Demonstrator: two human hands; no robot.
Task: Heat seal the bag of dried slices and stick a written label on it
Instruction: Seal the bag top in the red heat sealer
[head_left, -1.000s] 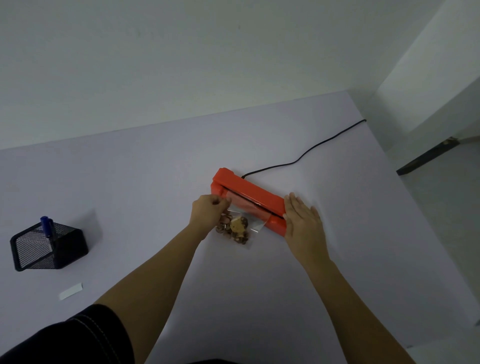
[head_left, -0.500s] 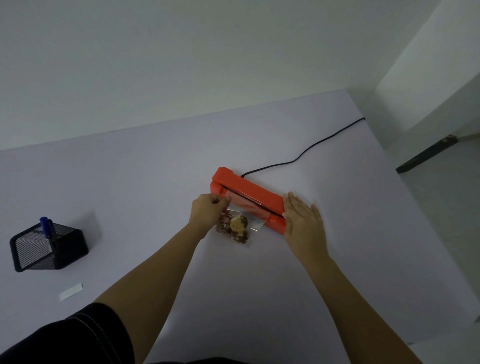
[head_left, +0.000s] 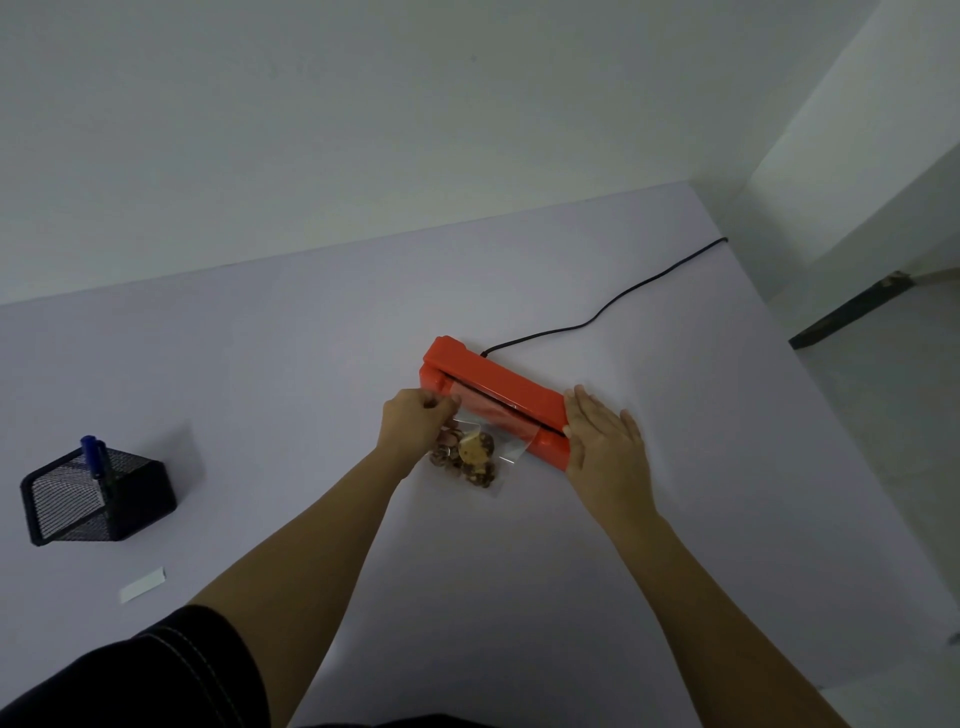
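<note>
Fingers of your left hand (head_left: 415, 426) pinch the bag of dried slices (head_left: 480, 454) at the heat sealer (head_left: 498, 387).
Your thumb and curled fingers nip the clear bag's top left corner. Its top edge is tucked under the red sealer's bar, and the slices rest on the table (head_left: 311, 364) just in front. Your right hand (head_left: 605, 449) lies flat, fingers straight and close together, against the sealer's right end. A black cord (head_left: 597, 318) runs from the sealer's back toward the far right. Well off to your left stands a mesh pen holder (head_left: 119, 499) holding a blue pen (head_left: 92, 453). A white label (head_left: 143, 584) lies nearer you.
</note>
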